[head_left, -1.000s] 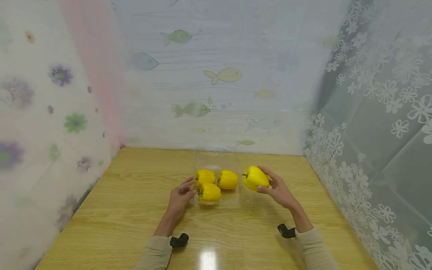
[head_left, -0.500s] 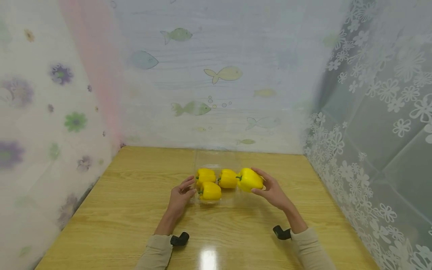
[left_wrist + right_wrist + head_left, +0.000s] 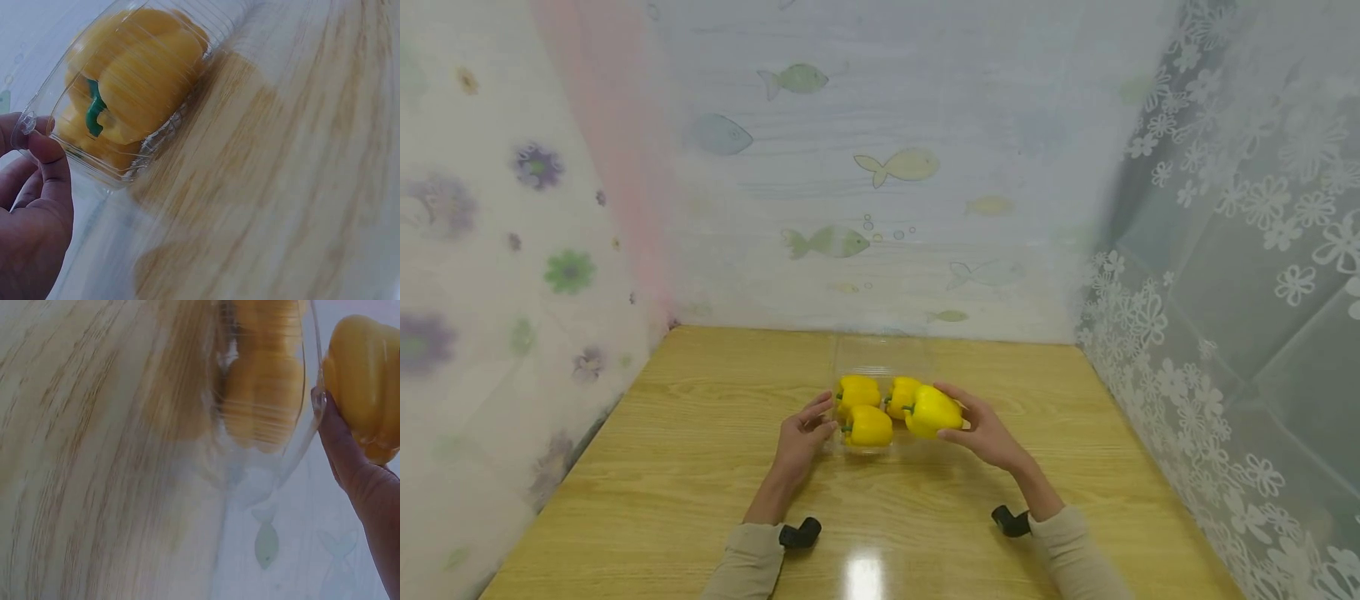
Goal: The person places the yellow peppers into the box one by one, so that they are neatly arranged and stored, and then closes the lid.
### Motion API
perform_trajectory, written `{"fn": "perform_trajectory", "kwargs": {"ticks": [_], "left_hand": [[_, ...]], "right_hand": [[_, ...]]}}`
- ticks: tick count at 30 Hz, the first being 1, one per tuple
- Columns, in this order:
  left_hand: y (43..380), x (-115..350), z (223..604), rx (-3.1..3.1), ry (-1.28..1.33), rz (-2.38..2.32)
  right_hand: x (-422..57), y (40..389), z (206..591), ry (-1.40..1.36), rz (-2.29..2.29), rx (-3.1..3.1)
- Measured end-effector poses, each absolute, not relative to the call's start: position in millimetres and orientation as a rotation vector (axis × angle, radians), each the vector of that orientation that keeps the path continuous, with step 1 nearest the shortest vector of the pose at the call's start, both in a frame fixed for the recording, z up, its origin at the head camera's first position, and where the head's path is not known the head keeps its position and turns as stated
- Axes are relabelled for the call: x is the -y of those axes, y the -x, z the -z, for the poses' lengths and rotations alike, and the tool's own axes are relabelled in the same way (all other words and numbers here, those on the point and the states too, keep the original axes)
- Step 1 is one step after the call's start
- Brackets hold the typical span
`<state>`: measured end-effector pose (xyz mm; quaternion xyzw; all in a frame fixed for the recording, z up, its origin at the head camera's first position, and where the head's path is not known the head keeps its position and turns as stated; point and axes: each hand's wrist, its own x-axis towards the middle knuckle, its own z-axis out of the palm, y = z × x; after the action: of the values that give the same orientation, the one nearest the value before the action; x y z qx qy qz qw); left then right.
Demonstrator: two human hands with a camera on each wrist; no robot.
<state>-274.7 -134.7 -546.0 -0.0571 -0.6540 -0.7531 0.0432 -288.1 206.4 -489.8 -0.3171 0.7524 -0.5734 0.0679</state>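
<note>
Here's the right hand, gripping a yellow bell pepper over the right side of the clear plastic box, green stem pointing left across it. The thumb's right at the box's rim; can't tell whether it touches! Over to the left hand: thumb and finger pinching the box's left rim. Inside the box, three more yellow peppers: front-left pepper, back-left pepper just behind it, and back-right pepper, partly hidden by the one in the grip. The transparent lid stands open at the box's back, and the wood-grain tabletop spreads all around. Beyond the box, a pale fish-patterned curtain.
</note>
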Motion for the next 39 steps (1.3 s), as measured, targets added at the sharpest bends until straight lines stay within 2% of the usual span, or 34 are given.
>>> {"fn": "perform_trajectory", "kwargs": {"ticks": [26, 39], "left_hand": [[275.3, 134.3, 546.9, 1.984, 0.157, 2.313], [274.5, 136.0, 546.0, 1.973, 0.161, 2.319]], "right_hand": [[-176.9, 293.5, 474.9, 0.897, 1.254, -2.439], [-170.2, 293.8, 479.2, 0.890, 1.234, -2.432]]}}
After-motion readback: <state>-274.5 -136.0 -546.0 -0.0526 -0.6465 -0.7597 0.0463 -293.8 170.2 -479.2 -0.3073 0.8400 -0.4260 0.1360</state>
